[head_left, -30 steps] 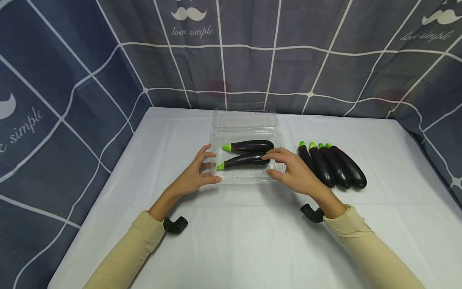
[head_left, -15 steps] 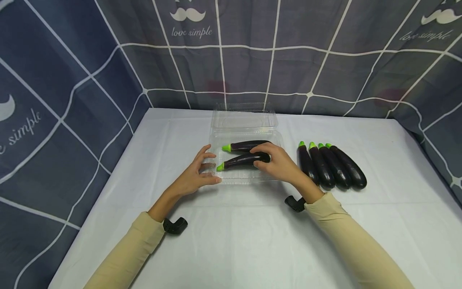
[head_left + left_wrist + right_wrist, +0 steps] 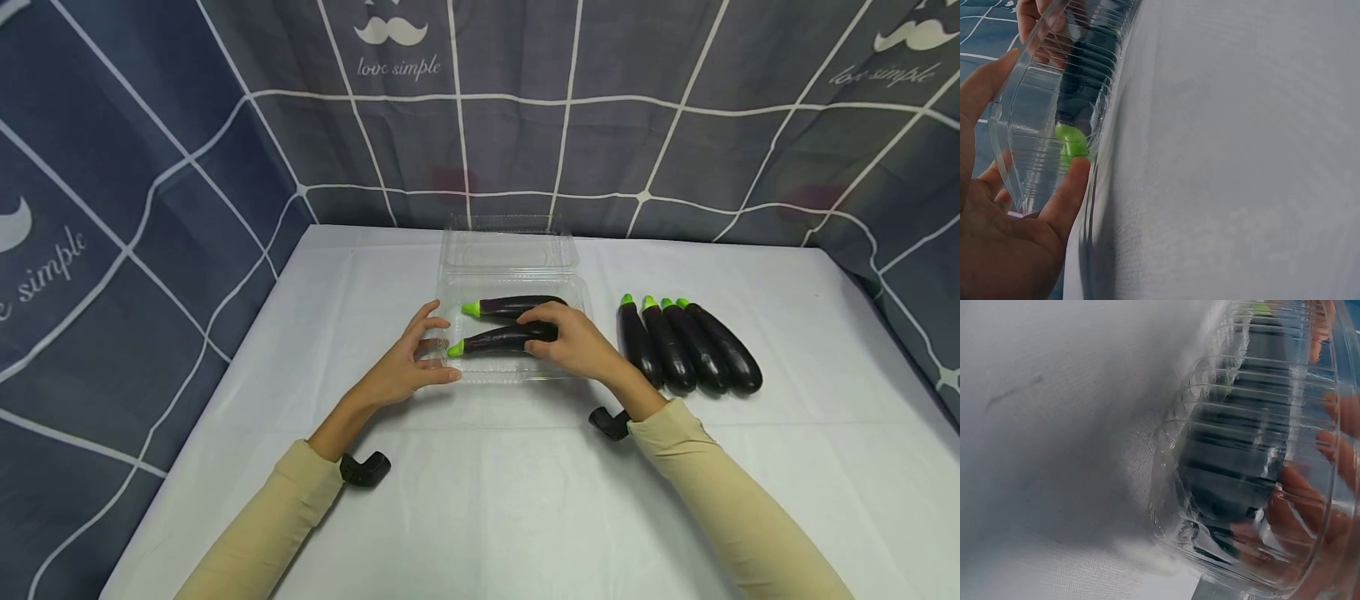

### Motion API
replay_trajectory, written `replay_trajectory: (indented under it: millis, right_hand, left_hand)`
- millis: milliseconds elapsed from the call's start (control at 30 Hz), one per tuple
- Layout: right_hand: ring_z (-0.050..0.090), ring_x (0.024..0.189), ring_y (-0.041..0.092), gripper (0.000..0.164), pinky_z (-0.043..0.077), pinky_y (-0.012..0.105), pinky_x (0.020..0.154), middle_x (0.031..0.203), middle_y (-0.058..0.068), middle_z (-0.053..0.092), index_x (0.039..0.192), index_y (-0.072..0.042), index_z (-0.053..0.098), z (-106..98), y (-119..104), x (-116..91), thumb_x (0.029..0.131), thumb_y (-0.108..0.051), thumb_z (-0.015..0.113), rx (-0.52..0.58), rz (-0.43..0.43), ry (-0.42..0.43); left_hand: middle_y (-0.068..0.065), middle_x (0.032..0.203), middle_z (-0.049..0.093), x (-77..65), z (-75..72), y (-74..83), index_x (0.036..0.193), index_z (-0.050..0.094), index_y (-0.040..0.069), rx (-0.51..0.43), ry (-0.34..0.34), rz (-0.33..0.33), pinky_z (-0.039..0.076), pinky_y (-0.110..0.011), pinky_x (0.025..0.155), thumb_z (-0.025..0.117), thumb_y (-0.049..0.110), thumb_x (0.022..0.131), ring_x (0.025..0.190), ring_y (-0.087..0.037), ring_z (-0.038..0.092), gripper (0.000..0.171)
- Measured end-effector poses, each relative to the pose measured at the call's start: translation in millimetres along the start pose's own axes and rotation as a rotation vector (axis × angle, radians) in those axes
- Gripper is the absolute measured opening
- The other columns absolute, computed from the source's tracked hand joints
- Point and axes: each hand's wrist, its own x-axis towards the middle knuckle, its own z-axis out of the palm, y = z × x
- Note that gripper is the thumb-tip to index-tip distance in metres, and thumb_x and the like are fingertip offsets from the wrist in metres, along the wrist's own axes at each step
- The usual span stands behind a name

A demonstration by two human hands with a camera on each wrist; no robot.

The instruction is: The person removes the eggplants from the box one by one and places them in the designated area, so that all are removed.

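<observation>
A clear plastic clamshell container (image 3: pixel 491 373) lies on the white-covered table, its lid (image 3: pixel 510 250) folded back. Inside, two dark eggplants lie crosswise with green stems to the left: a front eggplant (image 3: pixel 498 338) and a rear eggplant (image 3: pixel 516 307). My right hand (image 3: pixel 576 340) grips the thick end of the front eggplant between thumb and fingers. At the container's left front corner, my left hand (image 3: pixel 405 360) holds the wall, thumb (image 3: pixel 1069 190) on the front side and fingers spread along the left. Through the ribbed wall, the right wrist view shows the dark eggplant body (image 3: pixel 1232 459).
To the right of the container, several eggplants (image 3: pixel 686 346) lie side by side, green stems pointing away. A dark grey curtain (image 3: pixel 510 150) with white grid lines stands behind the table and along its sides. Black wrist mounts (image 3: pixel 365 469) sit below both hands.
My right hand has moved left from the eggplants' thick ends and taken hold of the front one. That eggplant has shifted slightly left. My left hand stays in place.
</observation>
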Motion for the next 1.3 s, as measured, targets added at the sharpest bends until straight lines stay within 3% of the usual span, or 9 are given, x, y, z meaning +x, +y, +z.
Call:
replay_trajectory:
  millis: [333, 767, 1000, 1300]
  right_hand:
    - [0.051, 0.126, 0.032, 0.039, 0.040, 0.051, 0.103, 0.129, 0.011, 0.063, 0.126, -0.003, 0.066, 1.1, -1.3, 1.9, 0.088, -0.009, 0.073, -0.063, 0.003, -0.099]
    - [0.054, 0.123, 0.032, 0.043, 0.043, 0.050, 0.101, 0.129, 0.012, 0.063, 0.128, -0.004, 0.064, 4.3, -1.7, 2.5, 0.086, 0.000, 0.072, -0.132, 0.020, -0.128]
    - [0.051, 0.127, 0.031, 0.042, 0.043, 0.050, 0.102, 0.134, 0.009, 0.060, 0.131, -0.009, 0.064, 3.3, -2.1, -2.4, 0.090, -0.003, 0.070, -0.181, 0.030, -0.155]
    - [0.053, 0.124, 0.027, 0.038, 0.043, 0.048, 0.102, 0.128, 0.006, 0.064, 0.126, -0.009, 0.067, 2.0, 0.5, -4.2, 0.089, -0.004, 0.070, -0.104, -0.020, -0.106]
  left_hand:
    - [0.006, 0.164, -0.002, 0.5, 0.1, -0.7, 0.142, 0.035, 0.001, 0.003, 0.006, 0.005, 0.041, -0.052, 0.105, 0.078, 0.012, 0.086, 0.139, -0.040, 0.029, 0.072]
    - [0.003, 0.164, -0.002, 0.3, 0.1, -0.9, 0.141, 0.035, 0.001, -0.001, 0.006, 0.012, 0.040, -0.052, 0.105, 0.078, 0.012, 0.086, 0.138, -0.040, 0.031, 0.071]
    - [0.003, 0.164, -0.003, 1.2, 0.4, -0.9, 0.142, 0.034, 0.001, 0.003, 0.003, 0.011, 0.040, -0.053, 0.105, 0.078, 0.012, 0.086, 0.139, -0.040, 0.030, 0.072]
    - [0.003, 0.164, -0.002, 1.1, 0.7, -1.1, 0.142, 0.035, 0.001, -0.001, 0.007, 0.004, 0.040, -0.053, 0.106, 0.079, 0.013, 0.086, 0.140, -0.041, 0.029, 0.072]
